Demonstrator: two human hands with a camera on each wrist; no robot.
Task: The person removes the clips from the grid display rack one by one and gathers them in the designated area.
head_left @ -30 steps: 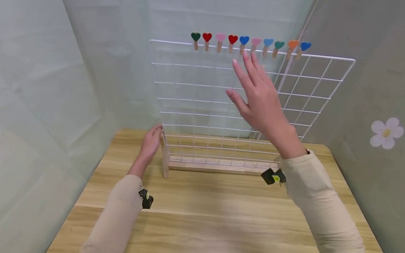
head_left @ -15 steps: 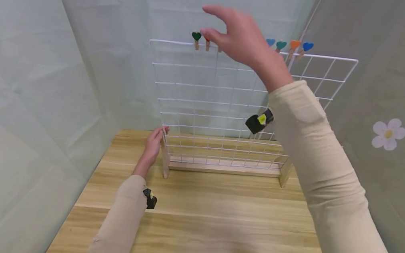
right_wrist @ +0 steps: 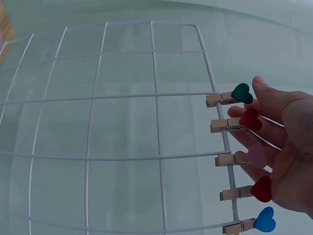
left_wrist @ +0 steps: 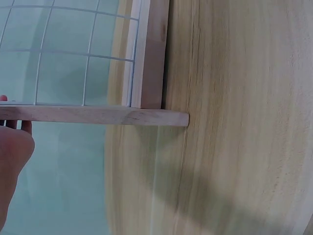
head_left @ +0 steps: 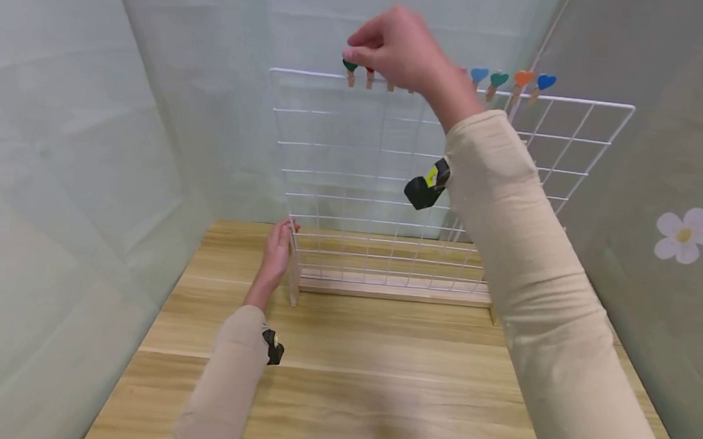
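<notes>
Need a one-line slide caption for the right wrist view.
Right hand reaches the top edge of a white wire grid, fingers behind a row of heart-topped wooden clips.

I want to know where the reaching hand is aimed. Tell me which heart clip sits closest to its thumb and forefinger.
The dark green heart clip, first at the left end of the row on the wire grid's top edge. The right hand's thumb tip sits beside it; the other clips lie under the fingers.

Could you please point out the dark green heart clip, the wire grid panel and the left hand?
dark green heart clip (right_wrist: 241, 93): right wrist view, on the heart head.
wire grid panel (head_left: 364, 149): head view, on a horizontal wire left of the arm.
left hand (head_left: 276, 255): head view, on the back of the hand.
</notes>
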